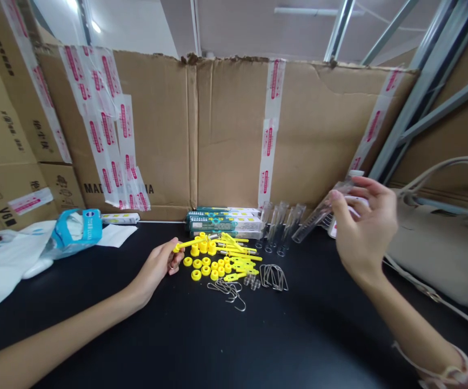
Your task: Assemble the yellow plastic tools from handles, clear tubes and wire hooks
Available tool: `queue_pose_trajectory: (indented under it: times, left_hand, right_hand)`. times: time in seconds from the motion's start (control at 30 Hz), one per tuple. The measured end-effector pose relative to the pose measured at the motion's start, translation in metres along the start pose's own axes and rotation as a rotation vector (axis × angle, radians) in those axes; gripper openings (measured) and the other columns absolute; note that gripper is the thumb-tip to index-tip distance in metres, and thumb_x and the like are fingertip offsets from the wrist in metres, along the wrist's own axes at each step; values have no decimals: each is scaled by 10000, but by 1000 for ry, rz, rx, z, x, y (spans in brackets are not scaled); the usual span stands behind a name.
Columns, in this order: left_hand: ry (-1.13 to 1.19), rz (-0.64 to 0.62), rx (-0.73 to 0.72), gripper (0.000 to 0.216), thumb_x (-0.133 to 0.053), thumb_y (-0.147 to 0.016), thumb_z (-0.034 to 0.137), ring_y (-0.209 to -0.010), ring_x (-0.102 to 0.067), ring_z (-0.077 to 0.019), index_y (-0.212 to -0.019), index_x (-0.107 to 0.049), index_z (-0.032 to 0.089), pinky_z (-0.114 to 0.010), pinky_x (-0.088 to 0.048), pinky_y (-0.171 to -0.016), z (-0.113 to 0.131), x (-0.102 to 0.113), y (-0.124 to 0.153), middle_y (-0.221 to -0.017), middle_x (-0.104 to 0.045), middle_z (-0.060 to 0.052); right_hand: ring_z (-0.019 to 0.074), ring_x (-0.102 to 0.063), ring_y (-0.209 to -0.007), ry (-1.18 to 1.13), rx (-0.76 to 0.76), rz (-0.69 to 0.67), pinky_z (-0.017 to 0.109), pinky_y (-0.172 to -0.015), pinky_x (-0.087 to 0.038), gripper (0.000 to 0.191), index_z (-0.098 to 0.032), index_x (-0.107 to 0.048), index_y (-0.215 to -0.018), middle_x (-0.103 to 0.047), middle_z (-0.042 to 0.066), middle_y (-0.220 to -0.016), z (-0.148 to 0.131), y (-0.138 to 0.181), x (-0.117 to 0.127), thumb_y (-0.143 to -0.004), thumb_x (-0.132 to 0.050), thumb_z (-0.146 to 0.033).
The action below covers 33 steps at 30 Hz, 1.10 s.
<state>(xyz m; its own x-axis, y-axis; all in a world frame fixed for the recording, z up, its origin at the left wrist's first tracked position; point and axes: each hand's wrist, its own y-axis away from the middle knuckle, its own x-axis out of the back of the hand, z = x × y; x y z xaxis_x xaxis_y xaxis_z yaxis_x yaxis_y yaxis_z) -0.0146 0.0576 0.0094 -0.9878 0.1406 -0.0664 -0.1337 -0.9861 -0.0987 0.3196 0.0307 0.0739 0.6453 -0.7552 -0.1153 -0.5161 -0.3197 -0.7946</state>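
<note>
My left hand [165, 258] is closed around one end of a yellow plastic rod [189, 244] with a metal tip, held over the yellow parts. My right hand [363, 221], raised at the right, grips the upper end of a tilted clear tube [313, 220] between thumb and fingers; the exact contact is partly hidden. More clear tubes [273, 232] stand upright to its left. Near my left hand lie yellow rings [205, 270], yellow cup-shaped pieces [204, 246], yellow rods [244, 255] and flat yellow pieces [236, 276]. Bent wire hooks [229, 289], wire loops [273, 277] and small springs [252, 281] are in front.
Green-and-white boxes [221, 220] lie against the cardboard wall [234, 140]. A blue tissue pack [75, 232] and white plastic [7, 265] are on the left. A beige handbag [440, 243] with its strap sits at the right. A white-capped bottle [356, 173] stands behind my right hand.
</note>
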Motion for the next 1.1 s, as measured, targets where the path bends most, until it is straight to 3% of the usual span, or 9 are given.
queue_pose_trajectory:
  times: [0.17, 0.27, 0.53, 0.73, 1.1]
  left_hand:
    - [23, 19, 9, 396, -643, -764, 539, -501, -329, -83, -728, -542, 158, -214, -272, -450, -1, 0, -1, -581, -413, 63]
    - [30, 23, 19, 416, -666, -740, 550, -499, -315, -78, -717, -543, 153, -207, -262, -443, -2, 1, -2, -566, -413, 64]
    - [41, 35, 28, 405, -657, -757, 541, -518, -325, -83, -724, -538, 155, -200, -278, -449, -2, 0, -1, -574, -426, 57]
    - [42, 41, 28, 398, -650, -750, 534, -509, -321, -82, -713, -539, 154, -200, -278, -440, -2, 0, 0, -556, -422, 59]
    - [17, 36, 30, 399, -633, -735, 544, -492, -319, -77, -698, -529, 161, -201, -273, -433, -2, 0, -1, -531, -428, 60]
  right_hand:
    - [231, -650, -708, 431, 113, -168, 431, -724, -542, 371, -183, -645, -1155, -654, 114, -1006, 16, -7, 5, -854, -620, -398]
    - [225, -677, -647, 446, 56, -259, 403, -682, -545, 313, -168, -684, -1060, -685, 81, -869, 22, -7, 5, -832, -630, -374]
    - [241, -698, -661, 577, -84, -416, 376, -671, -527, 261, -176, -661, -986, -721, 75, -813, 25, -6, 8, -770, -676, -320]
    - [310, -712, -770, 678, -133, -489, 391, -677, -495, 458, -157, -569, -1169, -731, 85, -848, 32, -5, 10, -763, -678, -337]
    - [331, -714, -812, 760, -140, -524, 388, -704, -497, 531, -139, -482, -1272, -745, 104, -893, 33, -5, 13, -833, -621, -404]
